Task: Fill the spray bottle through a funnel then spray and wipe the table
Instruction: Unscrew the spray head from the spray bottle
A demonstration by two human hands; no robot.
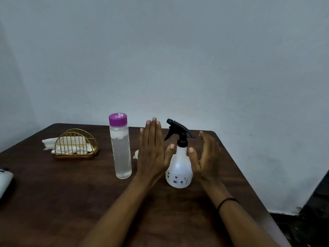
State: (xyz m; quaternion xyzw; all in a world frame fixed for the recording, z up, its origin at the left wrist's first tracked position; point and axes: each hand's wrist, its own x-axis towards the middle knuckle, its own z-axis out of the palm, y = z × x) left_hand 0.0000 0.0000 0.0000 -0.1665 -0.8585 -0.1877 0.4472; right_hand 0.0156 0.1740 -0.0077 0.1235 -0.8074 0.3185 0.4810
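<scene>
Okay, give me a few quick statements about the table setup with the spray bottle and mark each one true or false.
1. The spray bottle stands upright with its black trigger head on. True.
2. The water bottle has a green cap. False: its cap is purple.
3. The left hand and right hand are open on either side of the spray bottle, neither with a grip on it. True.
4. The napkin holder is empty. False: white napkins sit in it.
5. The water bottle lies on its side. False: it stands upright on the table.
</scene>
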